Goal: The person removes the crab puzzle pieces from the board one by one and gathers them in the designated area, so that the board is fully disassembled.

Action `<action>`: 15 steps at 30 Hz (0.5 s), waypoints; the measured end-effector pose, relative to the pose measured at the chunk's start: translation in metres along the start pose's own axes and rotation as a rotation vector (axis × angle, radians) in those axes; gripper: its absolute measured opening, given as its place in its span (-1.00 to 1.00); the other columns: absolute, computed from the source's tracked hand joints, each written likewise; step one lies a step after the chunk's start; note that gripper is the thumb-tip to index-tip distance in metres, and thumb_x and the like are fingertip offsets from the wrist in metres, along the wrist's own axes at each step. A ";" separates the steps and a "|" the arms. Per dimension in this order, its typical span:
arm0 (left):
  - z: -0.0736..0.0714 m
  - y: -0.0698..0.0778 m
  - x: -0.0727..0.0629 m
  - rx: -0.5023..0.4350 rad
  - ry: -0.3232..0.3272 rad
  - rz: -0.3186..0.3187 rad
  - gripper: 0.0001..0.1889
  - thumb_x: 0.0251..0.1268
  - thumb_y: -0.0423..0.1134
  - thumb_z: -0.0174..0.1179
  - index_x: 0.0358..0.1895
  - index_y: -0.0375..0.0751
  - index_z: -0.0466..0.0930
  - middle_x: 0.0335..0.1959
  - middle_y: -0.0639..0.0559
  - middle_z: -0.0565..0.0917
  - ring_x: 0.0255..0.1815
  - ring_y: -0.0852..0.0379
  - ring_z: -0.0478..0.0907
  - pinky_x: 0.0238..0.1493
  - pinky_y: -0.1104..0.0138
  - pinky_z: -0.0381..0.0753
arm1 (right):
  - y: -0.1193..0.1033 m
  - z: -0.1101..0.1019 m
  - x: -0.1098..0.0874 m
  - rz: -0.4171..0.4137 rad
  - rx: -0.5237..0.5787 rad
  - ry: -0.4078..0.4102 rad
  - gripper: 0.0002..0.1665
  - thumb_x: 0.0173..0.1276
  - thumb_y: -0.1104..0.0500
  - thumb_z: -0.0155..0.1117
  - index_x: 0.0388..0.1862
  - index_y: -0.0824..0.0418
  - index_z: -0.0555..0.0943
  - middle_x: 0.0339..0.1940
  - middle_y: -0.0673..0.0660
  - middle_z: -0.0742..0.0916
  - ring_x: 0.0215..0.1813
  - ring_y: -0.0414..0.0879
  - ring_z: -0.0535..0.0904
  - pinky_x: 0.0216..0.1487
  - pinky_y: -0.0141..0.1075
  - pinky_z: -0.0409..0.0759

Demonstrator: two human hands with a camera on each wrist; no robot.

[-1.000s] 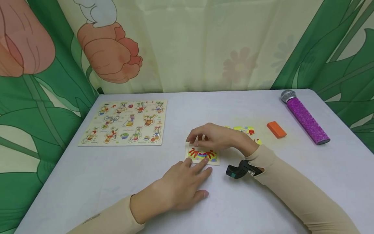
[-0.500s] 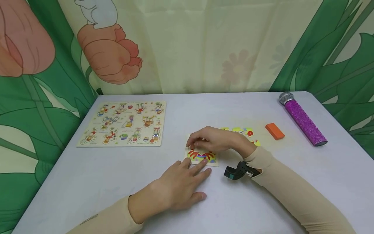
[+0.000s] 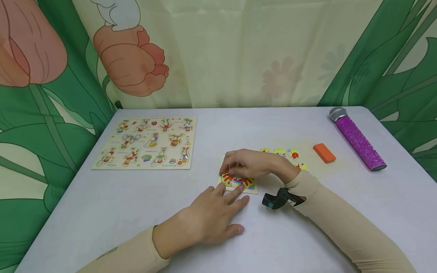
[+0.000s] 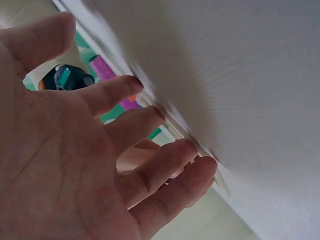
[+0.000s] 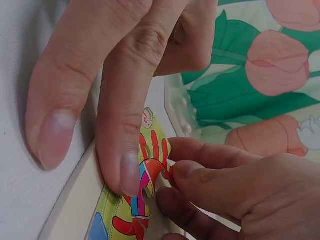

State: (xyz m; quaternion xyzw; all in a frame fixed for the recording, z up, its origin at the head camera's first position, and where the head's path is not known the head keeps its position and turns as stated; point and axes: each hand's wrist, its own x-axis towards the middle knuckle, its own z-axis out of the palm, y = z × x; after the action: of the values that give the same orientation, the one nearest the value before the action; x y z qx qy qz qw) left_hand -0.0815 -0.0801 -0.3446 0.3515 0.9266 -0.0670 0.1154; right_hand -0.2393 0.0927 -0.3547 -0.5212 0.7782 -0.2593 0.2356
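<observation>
A small jigsaw puzzle (image 3: 229, 182) with a red, crab-like picture lies in a pale tray (image 3: 253, 191) in front of the person. In the head view the left hand (image 3: 208, 216) is spread flat, its fingertips resting on the tray's near edge and the picture. Over the far part, the right hand (image 3: 249, 163) has curled fingers. The right wrist view shows this hand (image 5: 225, 190) pinching a red-edged puzzle piece (image 5: 167, 172) between thumb and fingers, beside a notched piece (image 5: 141, 200). Much of the tray's far part is hidden beneath the right hand.
Several loose yellow puzzle pieces (image 3: 290, 153) lie behind the right wrist. Farther right are an orange block (image 3: 324, 152) and a purple glittery microphone (image 3: 360, 140). A picture board (image 3: 145, 142) with animal figures lies at the back left. Printed curtains (image 3: 222, 57) hang behind the white table (image 3: 112, 208).
The right hand has shifted slightly over the puzzle, its fingers coming down nearer the tray. The left hand holds its place on the near edge.
</observation>
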 end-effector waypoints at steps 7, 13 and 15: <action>0.000 0.000 0.001 -0.011 -0.008 0.000 -0.23 0.48 0.41 -0.09 0.64 0.19 0.16 0.67 0.10 0.12 0.46 -0.08 0.32 0.36 -0.03 0.45 | 0.002 0.001 0.001 0.014 0.014 -0.006 -0.75 0.54 0.25 0.22 0.08 0.05 0.71 0.00 -0.08 0.68 -0.04 -0.21 0.59 0.08 -0.26 0.59; 0.000 0.000 0.001 -0.019 -0.023 -0.005 -0.22 0.47 0.42 -0.09 0.64 0.19 0.14 0.68 0.11 0.09 0.54 -0.13 0.26 0.38 -0.04 0.43 | 0.001 0.002 -0.001 0.010 0.042 0.005 -0.78 0.47 0.19 0.33 0.06 0.05 0.70 -0.05 -0.06 0.66 -0.10 -0.19 0.60 -0.02 -0.28 0.60; 0.000 0.000 0.001 -0.021 -0.027 -0.007 -0.21 0.46 0.42 -0.08 0.64 0.20 0.14 0.68 0.11 0.08 0.55 -0.14 0.25 0.38 -0.04 0.43 | 0.001 0.002 -0.001 0.007 0.050 0.012 -0.78 0.45 0.18 0.36 0.04 0.05 0.70 -0.07 -0.04 0.66 -0.11 -0.18 0.60 -0.04 -0.28 0.60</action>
State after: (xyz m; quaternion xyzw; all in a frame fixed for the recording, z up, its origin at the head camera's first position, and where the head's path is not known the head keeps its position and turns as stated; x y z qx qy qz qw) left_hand -0.0824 -0.0795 -0.3449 0.3460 0.9269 -0.0622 0.1314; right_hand -0.2382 0.0939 -0.3566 -0.5109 0.7748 -0.2809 0.2446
